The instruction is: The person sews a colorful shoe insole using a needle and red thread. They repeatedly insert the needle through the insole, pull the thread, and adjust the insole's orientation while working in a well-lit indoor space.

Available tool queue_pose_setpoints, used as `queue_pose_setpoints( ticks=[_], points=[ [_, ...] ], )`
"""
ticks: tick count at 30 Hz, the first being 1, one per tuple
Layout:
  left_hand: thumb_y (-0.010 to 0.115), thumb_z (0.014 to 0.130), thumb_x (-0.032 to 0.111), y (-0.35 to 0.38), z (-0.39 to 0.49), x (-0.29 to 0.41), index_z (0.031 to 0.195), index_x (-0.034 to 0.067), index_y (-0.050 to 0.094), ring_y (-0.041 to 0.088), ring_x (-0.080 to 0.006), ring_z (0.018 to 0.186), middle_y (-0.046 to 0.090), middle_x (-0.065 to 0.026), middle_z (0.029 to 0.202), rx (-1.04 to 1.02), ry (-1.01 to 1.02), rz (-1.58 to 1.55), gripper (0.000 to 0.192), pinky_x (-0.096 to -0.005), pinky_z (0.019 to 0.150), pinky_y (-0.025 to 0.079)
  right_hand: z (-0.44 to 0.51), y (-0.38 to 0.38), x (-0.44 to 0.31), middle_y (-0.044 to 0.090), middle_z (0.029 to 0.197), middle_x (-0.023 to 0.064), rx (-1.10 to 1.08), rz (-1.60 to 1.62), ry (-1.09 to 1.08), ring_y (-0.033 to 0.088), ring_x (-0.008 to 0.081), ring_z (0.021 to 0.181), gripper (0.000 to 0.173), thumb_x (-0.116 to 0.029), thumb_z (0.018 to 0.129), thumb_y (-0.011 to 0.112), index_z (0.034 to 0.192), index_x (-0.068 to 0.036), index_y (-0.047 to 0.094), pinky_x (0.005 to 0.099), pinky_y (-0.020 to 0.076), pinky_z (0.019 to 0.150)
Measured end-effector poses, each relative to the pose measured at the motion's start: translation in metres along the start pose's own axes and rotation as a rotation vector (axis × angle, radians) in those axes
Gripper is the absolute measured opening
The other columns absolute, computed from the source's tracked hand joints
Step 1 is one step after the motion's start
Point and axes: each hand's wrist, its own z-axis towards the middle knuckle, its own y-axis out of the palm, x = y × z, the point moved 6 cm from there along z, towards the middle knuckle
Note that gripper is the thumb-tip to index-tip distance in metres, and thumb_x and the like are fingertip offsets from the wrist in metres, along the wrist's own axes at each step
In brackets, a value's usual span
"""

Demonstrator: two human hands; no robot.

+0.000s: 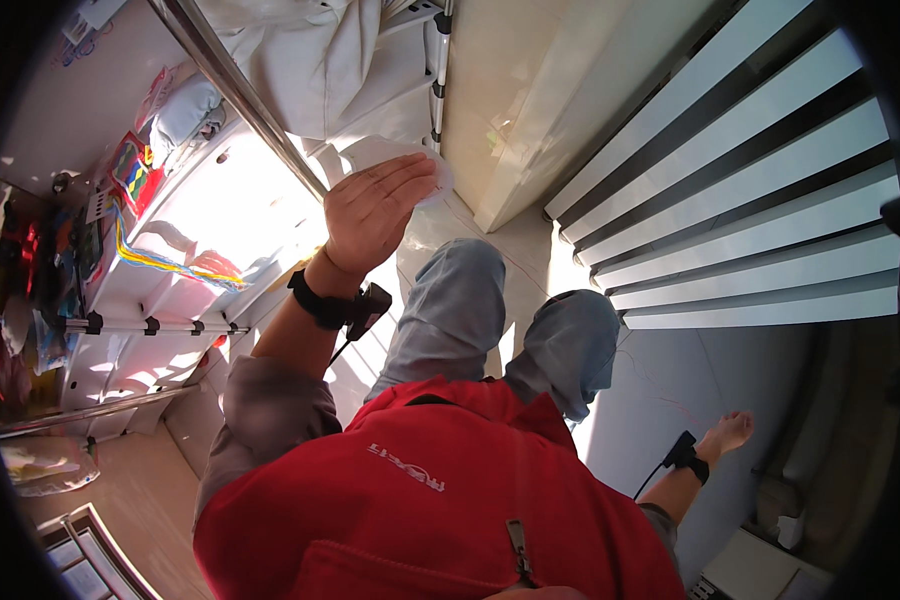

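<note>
My left hand [375,206] is raised in front of the knees at the upper middle, palm away from the camera, fingers together over a thin whitish translucent item [441,181]; its thumb and palm side are hidden. My right hand [729,431] is held out low at the far right, small in view, its fingers loosely curled; whether it holds anything does not show. A fine red thread [521,266] runs from near the whitish item past the knees, and thin red strands [671,403] reappear close to the right hand. Both wrists wear black straps with small devices.
At left stands a rack with metal tubes [247,97], white shelves, colourful cords [172,262] and packed goods. Pale fabric [300,60] hangs above it. A white slatted panel [720,195] fills the upper right. A pale box [750,562] sits at lower right. Strong sunlight hides some detail.
</note>
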Motion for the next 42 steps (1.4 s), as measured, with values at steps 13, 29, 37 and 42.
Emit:
queue_pose_setpoints(
  ticks=[13,29,37,42],
  points=[
    [0.068,0.076,0.013,-0.001,0.032,0.096,0.095,0.005,0.066,0.067,-0.0247,0.096,0.069,-0.0087,0.102,0.011,0.284,-0.446,0.021,-0.0329,0.080,0.057,-0.387,0.127,-0.255,0.059,0.085,0.0085,-1.121,0.453,-1.337,0.054,0.0180,0.064,0.033,0.000,0.067,0.077,0.099,-0.003,0.068,0.0272,0.0442,0.054],
    [0.075,0.073,0.009,0.002,0.038,0.105,0.104,0.002,0.065,0.067,-0.0255,0.096,0.068,-0.0092,0.102,-0.024,0.098,-0.812,0.034,-0.0334,0.076,0.057,-0.399,0.105,-0.261,0.055,0.080,0.0086,-1.065,0.751,-1.642,0.053,0.0197,0.060,0.033,-0.001,0.058,0.069,0.091,0.004,0.069,0.0294,0.0430,0.051],
    [0.073,0.075,0.010,0.000,0.037,0.107,0.099,0.003,0.067,0.068,-0.0247,0.095,0.069,-0.0095,0.101,-0.104,0.126,-0.851,0.026,-0.0331,0.076,0.057,-0.398,0.102,-0.259,0.056,0.081,0.0082,-1.067,0.806,-1.632,0.053,0.0188,0.060,0.035,0.000,0.056,0.069,0.090,0.005,0.069,0.0282,0.0435,0.052],
    [0.074,0.074,0.009,-0.001,0.035,0.106,0.095,0.004,0.068,0.068,-0.0250,0.094,0.070,-0.0092,0.098,-0.090,0.118,-0.878,0.023,-0.0325,0.076,0.057,-0.397,0.102,-0.258,0.056,0.081,0.0084,-1.088,0.801,-1.620,0.053,0.0188,0.060,0.034,0.000,0.057,0.070,0.090,0.005,0.069,0.0284,0.0435,0.052]
  ],
)
